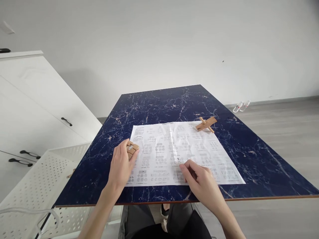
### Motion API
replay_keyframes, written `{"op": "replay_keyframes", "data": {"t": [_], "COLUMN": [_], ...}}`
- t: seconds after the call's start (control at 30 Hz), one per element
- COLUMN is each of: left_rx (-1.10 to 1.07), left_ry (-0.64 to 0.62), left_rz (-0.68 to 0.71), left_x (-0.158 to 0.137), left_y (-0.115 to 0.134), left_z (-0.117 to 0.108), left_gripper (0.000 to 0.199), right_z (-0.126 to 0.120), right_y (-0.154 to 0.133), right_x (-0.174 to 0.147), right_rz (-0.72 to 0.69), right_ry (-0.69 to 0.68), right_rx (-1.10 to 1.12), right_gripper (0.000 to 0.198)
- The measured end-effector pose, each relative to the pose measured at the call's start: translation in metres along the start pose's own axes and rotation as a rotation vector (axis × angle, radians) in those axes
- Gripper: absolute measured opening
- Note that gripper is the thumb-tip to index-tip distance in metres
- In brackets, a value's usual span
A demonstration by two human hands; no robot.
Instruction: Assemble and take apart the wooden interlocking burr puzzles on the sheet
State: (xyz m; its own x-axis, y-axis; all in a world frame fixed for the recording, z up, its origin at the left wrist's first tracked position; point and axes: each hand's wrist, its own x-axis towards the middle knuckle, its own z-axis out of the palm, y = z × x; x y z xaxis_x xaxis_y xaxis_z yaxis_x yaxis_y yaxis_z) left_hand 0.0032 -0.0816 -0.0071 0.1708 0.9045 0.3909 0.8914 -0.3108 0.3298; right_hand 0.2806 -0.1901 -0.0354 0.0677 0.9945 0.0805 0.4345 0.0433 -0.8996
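On the left, my left hand (122, 162) is closed around a small wooden block puzzle (131, 149), made of light-brown pieces with a gap between them. Beneath both hands lies a large white instruction sheet (165, 172), creased down the middle and printed with rows of small diagrams. My right hand (198, 174) rests over the lower right half of the sheet, fingers curled and thumb pressed to the index finger. Whatever may be inside that curl is hidden. At the sheet's upper right corner sits another wooden piece (210, 123), a flat board crossed by a rod.
The dark blue marbled table (154, 108) has its near edge against my lap. White cabinets (37, 109) and a perforated white rack (54, 166) stand to the left. Clear-and-white slippers (241, 106) are by the wall on the right.
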Motion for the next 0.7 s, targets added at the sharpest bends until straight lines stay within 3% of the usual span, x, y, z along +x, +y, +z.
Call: {"op": "replay_keyframes", "data": {"t": [0.23, 0.4, 0.53, 0.7], "left_rx": [-0.280, -0.328, -0.350, -0.361], "left_ry": [-0.362, -0.556, -0.610, -0.589], "left_rz": [0.239, 0.375, 0.304, 0.169], "left_x": [-0.009, -0.011, -0.014, -0.023], "left_y": [0.055, 0.066, 0.060, 0.045], "left_z": [-0.004, 0.002, 0.002, 0.001], "left_gripper": [0.066, 0.059, 0.065, 0.080], "right_z": [0.000, 0.000, 0.000, 0.001], "right_y": [-0.002, -0.001, 0.000, -0.001], "right_x": [0.001, 0.001, 0.000, -0.001], "right_rz": [-0.020, -0.032, -0.026, -0.008], "right_ry": [0.012, 0.012, 0.004, 0.005], "right_rx": [-0.013, -0.012, -0.015, -0.032], "right_gripper": [0.048, 0.048, 0.048, 0.049]}}
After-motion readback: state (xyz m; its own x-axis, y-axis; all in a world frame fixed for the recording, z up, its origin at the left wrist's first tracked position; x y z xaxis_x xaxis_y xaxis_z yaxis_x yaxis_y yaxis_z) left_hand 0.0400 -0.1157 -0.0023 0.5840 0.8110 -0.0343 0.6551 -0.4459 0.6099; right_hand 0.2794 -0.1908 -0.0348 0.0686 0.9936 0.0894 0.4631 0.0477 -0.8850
